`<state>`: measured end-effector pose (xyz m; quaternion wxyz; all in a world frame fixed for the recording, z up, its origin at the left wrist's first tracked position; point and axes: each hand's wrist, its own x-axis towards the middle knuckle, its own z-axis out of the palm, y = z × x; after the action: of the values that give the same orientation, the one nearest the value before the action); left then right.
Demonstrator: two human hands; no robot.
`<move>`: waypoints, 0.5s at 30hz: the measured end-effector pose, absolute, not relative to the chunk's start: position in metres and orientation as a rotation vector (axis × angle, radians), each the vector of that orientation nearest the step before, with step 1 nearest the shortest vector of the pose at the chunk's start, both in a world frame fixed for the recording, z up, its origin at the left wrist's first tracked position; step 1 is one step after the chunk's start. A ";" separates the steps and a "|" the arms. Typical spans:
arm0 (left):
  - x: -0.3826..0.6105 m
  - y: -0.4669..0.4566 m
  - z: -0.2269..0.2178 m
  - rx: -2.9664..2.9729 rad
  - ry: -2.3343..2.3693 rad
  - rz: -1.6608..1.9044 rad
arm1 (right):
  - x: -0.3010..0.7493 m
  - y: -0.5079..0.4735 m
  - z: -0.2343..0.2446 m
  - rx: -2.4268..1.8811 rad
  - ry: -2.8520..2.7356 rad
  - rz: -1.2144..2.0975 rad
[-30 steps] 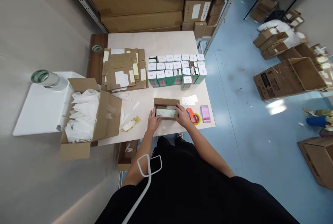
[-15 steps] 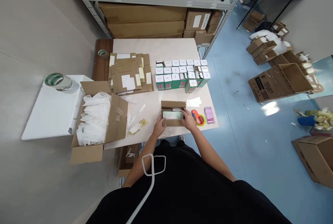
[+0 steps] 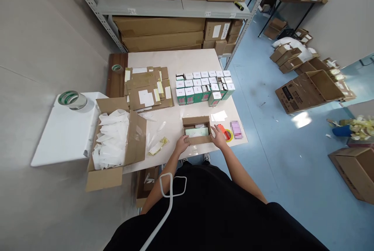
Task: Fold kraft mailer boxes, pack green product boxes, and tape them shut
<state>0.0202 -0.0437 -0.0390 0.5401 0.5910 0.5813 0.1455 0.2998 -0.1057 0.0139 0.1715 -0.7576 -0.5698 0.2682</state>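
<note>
A: Where's the small carton (image 3: 200, 140)?
B: Near the worktop (image 3: 172, 126) front edge, between the 2 hands. Top open, back flap up. Pale green pack (image 3: 196, 132) lies flat inside, long side along the carton's; looks chosen for fit.

A: Why that spot?
B: My reading: short reach, clear view down into it. Orange tape dispenser (image 3: 222, 129) just beside the right hand (image 3: 217, 137), probably parked there for easy pick-up. White cards (image 3: 219, 116) behind it.

A: And the green-and-white boxes (image 3: 189, 94)?
B: Grouped in rows at the back, upright, 1 standing forward of the rest. Likely kept there to free the front.

A: Grip?
B: Left hand (image 3: 182, 144): fingers at the carton's front left corner; firm hold or light touch, cannot tell. Right: thumb and fingers apart at the right end; cannot tell if it grasps.

A: Arms?
B: Both reach forward from the body, forearms angled inward, palms facing roughly toward each other.
</note>
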 end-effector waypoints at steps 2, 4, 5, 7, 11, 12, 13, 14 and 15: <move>0.019 -0.045 -0.038 1.391 1.371 0.425 | 0.302 -0.108 0.014 -2.122 -1.636 0.778; 0.018 -0.045 -0.037 1.394 1.331 0.489 | 0.303 -0.110 0.014 -2.079 -1.653 0.791; 0.018 -0.044 -0.036 1.396 1.307 0.511 | 0.304 -0.110 0.014 -2.059 -1.658 0.795; 0.019 -0.040 -0.036 1.398 1.273 0.541 | 0.305 -0.110 0.013 -2.031 -1.662 0.799; 0.023 -0.032 -0.038 1.403 1.303 0.592 | 0.301 -0.109 0.009 -1.988 -1.695 0.774; 0.025 -0.030 -0.039 1.413 1.309 0.589 | 0.299 -0.109 0.007 -1.974 -1.720 0.774; 0.027 -0.029 -0.041 1.430 1.311 0.576 | 0.298 -0.109 0.004 -1.965 -1.754 0.782; 0.029 -0.028 -0.042 1.453 1.310 0.555 | 0.296 -0.109 0.000 -1.968 -1.795 0.801; 0.030 -0.027 -0.043 1.479 1.310 0.531 | 0.294 -0.110 -0.004 -1.984 -1.839 0.830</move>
<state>0.0301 -0.0274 -0.0434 0.5208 0.6173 0.5464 0.2216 0.2937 -0.1098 -0.0042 0.1551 -0.6927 -0.6420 0.2896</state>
